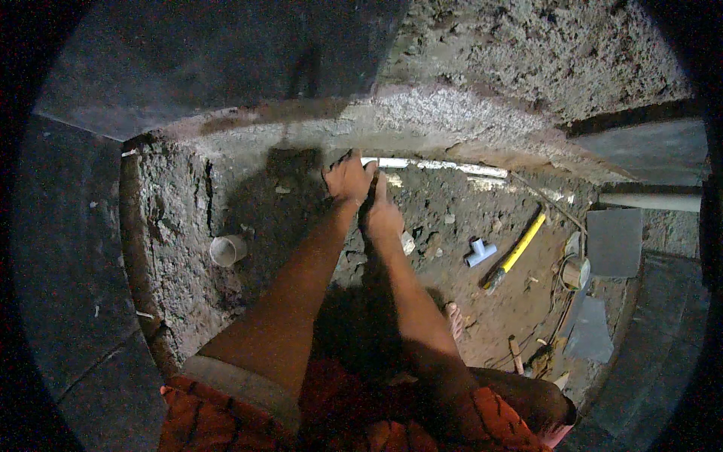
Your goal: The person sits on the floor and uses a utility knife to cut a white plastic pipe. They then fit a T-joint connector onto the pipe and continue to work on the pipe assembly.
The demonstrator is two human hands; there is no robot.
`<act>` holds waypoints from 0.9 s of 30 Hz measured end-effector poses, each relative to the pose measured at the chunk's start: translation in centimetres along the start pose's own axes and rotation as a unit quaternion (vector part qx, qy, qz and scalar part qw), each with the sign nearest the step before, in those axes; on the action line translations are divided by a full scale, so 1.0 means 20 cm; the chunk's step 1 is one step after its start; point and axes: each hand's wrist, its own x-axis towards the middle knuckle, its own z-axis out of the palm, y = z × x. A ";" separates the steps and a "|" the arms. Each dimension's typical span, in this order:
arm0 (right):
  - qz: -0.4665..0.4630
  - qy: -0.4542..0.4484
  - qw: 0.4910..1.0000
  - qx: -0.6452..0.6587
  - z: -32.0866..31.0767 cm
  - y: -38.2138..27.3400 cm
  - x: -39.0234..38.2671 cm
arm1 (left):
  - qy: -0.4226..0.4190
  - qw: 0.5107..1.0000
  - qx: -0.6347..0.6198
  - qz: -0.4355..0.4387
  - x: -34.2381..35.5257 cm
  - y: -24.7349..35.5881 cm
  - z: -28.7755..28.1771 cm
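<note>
At the left end of a white pipe (433,164) we see the left hand (346,181), its fingers bent and its thumb side turned toward the pipe. The back of the hand hides most of this grip, so we cannot tell how far open it is or whether it is closed on the pipe. Just beside and below it, we find the right hand (382,216) with the index finger (382,185) stretched toward the pipe; the other fingers are mostly hidden, and we cannot tell whether this grip holds anything.

We see the pipe running rightward from the hands along the foot of the rough wall (482,124), its surface patched with dirt. Farther right, on the dirt floor (444,282), lie a grey T-shaped fitting (480,253) and, near it, a tool with a yellow handle (523,242), set slantwise. Well apart to the left, we see a pale round pipe end (228,250). Toward the right edge we make out two grey flat pieces (614,242), and below the right forearm (418,305) shows part of a bare foot (454,320).
</note>
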 end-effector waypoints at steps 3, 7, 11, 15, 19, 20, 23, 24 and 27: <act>0.005 0.009 1.000 -0.001 -0.05 -0.06 0.01 | -0.008 1.000 -0.001 0.009 -0.01 0.00 0.02; 0.001 0.016 1.000 -0.009 -0.07 -0.06 0.04 | 0.093 0.990 -0.018 0.106 -0.03 -0.08 0.12; -0.025 0.035 0.999 -0.006 -0.06 -0.02 0.03 | 0.108 0.985 -0.025 0.131 -0.01 -0.13 0.15; -0.020 0.052 0.998 0.020 -0.05 0.01 0.07 | -0.024 0.995 -0.041 0.083 -0.02 -0.03 0.04; -0.020 0.034 0.999 -0.004 -0.04 -0.01 0.05 | -0.069 0.992 -0.098 0.035 -0.03 0.02 0.03; -0.028 0.029 0.999 -0.015 -0.05 -0.03 0.03 | -0.070 0.992 -0.103 0.016 -0.01 0.00 0.04; -0.007 0.005 0.999 -0.034 -0.03 -0.02 0.04 | -0.059 0.990 -0.125 -0.027 0.00 0.03 0.02; -0.003 0.002 0.999 -0.042 -0.02 -0.01 0.05 | -0.082 0.988 -0.128 -0.022 0.01 0.05 0.00; 0.004 0.022 0.998 -0.052 0.09 0.08 0.10 | -0.134 0.983 -0.124 0.010 0.03 0.12 0.00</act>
